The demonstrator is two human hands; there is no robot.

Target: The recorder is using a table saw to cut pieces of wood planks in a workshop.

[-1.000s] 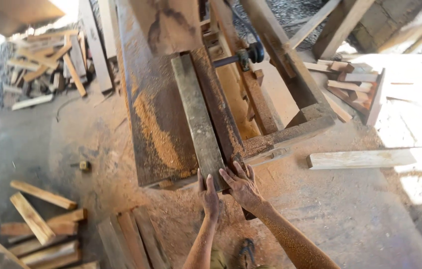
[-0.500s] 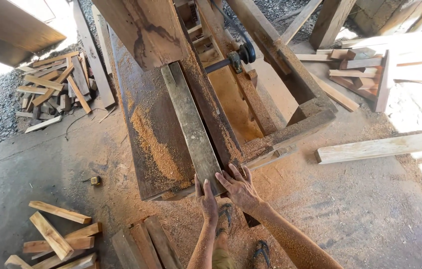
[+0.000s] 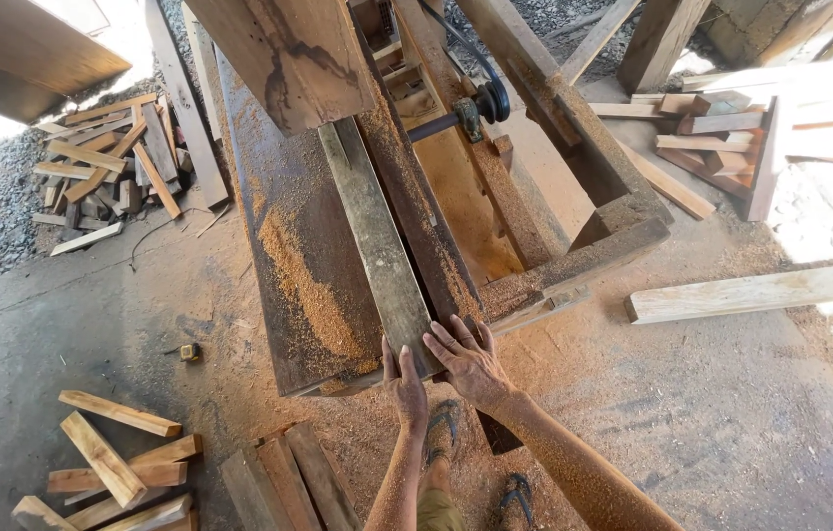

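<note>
A long grey wooden plank [image 3: 377, 236] lies lengthwise on a rusty, sawdust-covered saw table [image 3: 289, 265]. My left hand [image 3: 405, 385] rests against the plank's near end, fingers pointing forward. My right hand [image 3: 469, 356] lies flat with spread fingers on the plank's near right corner and the table edge. Both forearms are dusted with sawdust. My sandalled feet [image 3: 476, 457] stand on the floor below.
A belt and pulley [image 3: 485, 98] sit behind the table inside a wooden frame [image 3: 584, 187]. Offcut piles lie at the lower left [image 3: 112, 462] and far left [image 3: 112, 167]. A pale board [image 3: 741, 293] lies on the floor at right. A big timber [image 3: 289, 54] overhangs the table's far end.
The camera has come closer over the table. Both hands stay at the plank's near end, and the plank has slid slightly forward along the table.
</note>
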